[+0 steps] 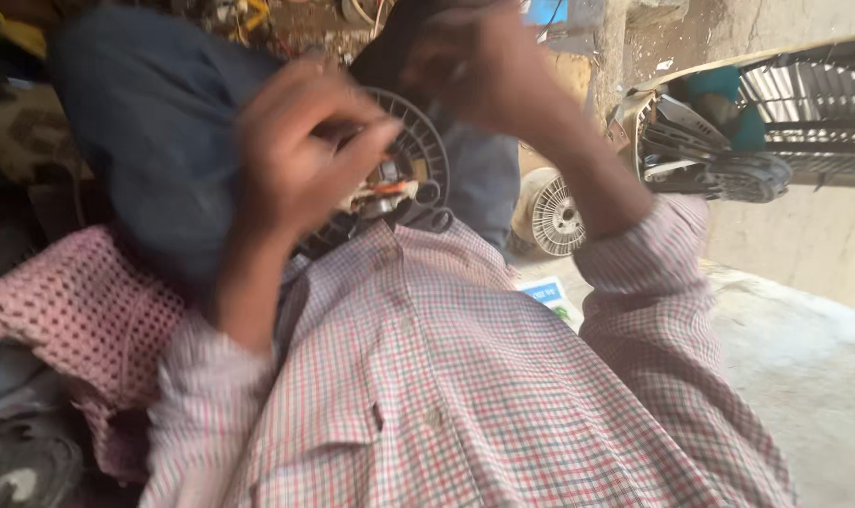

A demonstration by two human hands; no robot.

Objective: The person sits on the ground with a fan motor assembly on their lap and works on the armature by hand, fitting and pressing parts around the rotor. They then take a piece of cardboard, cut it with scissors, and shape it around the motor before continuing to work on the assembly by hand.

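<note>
A round black fan cover (418,165) with thin radial ribs rests in the person's lap, against the dark blue trousers (154,141). It stands on edge, with its flat face turned toward the camera and slightly to the right; being a disc, it has no clear long axis, and its left part is hidden behind the left hand. Orange and white wires (385,193) show in its middle.

The left hand (300,155) is raised over the cover's left rim, fingers bent inward and close together, pinching near the wires; blur hides exactly what they grip. The right hand (479,66) sits above the cover's top edge, fingers curled, too blurred to tell whether it holds anything. Both forearms rise from checked shirt sleeves (653,254). A second, pale round fan part (554,221) lies on the ground nearby.
</note>
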